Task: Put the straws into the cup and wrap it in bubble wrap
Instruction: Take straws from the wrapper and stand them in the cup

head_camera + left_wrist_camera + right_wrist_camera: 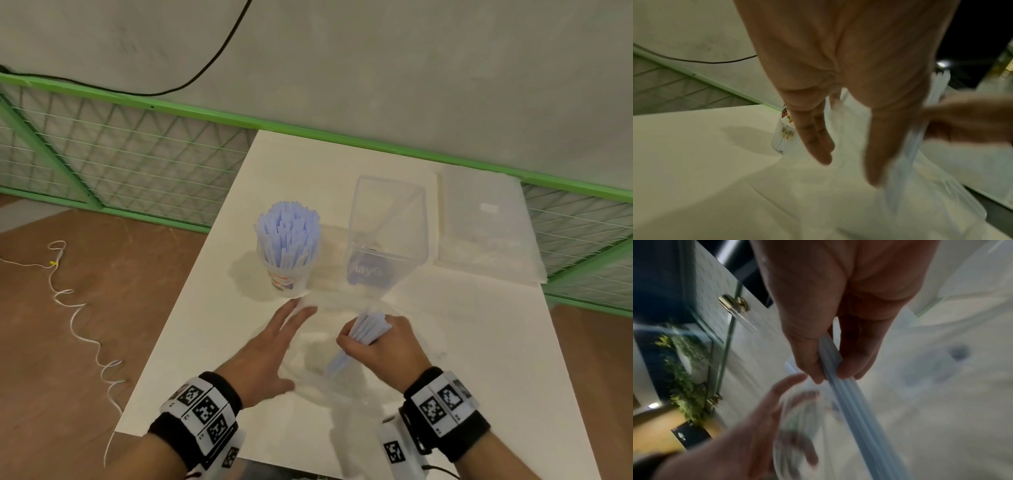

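A printed clear cup [286,277] stands on the white table, packed with upright pale blue straws [287,233]. My right hand [371,342] grips a bundle of loose straws [368,327] near the table's front; in the right wrist view the thumb and fingers [849,369] pinch that bundle [855,410]. Its lower end shows blurred through a clear plastic bag [387,240]. My left hand [291,332] is held flat with straight fingers, just left of the bundle and below the cup. In the left wrist view its fingers [818,146] hold nothing, with the cup [784,134] beyond.
A stack of bubble wrap sheets [486,236] lies at the table's back right. The clear bag carries a blue label and stands between cup and bubble wrap. A green mesh fence [137,161] runs behind the table [479,342]. A white cord [78,325] lies on the brown floor at left.
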The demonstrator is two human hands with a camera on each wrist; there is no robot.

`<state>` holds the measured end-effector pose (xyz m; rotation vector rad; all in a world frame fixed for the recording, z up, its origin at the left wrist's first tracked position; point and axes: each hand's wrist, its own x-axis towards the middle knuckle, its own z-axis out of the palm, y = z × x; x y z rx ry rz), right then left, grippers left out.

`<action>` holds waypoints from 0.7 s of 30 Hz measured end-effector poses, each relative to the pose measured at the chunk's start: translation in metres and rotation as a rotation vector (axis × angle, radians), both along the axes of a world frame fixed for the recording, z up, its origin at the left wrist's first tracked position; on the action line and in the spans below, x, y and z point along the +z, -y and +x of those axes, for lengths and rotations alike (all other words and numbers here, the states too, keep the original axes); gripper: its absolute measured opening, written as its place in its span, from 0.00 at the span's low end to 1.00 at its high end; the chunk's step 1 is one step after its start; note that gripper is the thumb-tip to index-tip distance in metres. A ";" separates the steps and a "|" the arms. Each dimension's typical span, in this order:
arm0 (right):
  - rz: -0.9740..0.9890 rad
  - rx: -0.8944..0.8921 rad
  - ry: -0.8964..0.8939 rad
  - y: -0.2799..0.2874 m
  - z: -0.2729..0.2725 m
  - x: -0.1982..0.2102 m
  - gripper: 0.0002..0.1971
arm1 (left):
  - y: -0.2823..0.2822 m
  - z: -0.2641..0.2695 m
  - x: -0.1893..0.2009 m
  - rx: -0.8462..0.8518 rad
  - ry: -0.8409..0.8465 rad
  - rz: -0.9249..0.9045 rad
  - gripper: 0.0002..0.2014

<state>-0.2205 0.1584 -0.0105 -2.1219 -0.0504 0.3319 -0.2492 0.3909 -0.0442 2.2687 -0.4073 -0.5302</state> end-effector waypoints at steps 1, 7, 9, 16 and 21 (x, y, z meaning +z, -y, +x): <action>0.026 0.014 0.016 0.002 0.002 0.016 0.08 | -0.001 0.000 0.001 0.012 0.043 0.011 0.55; 0.276 -0.034 0.196 0.019 0.016 0.109 0.03 | -0.009 0.011 -0.006 0.046 0.484 0.176 0.35; 0.301 -0.092 0.274 0.026 0.021 0.119 0.03 | -0.012 0.012 -0.023 -0.047 0.631 0.253 0.25; 0.060 -0.196 0.070 0.022 0.021 0.016 0.04 | -0.013 -0.017 -0.066 -0.348 0.569 0.551 0.17; -0.160 -0.095 0.074 0.016 0.009 -0.030 0.03 | 0.003 -0.010 -0.064 -0.189 0.543 0.601 0.22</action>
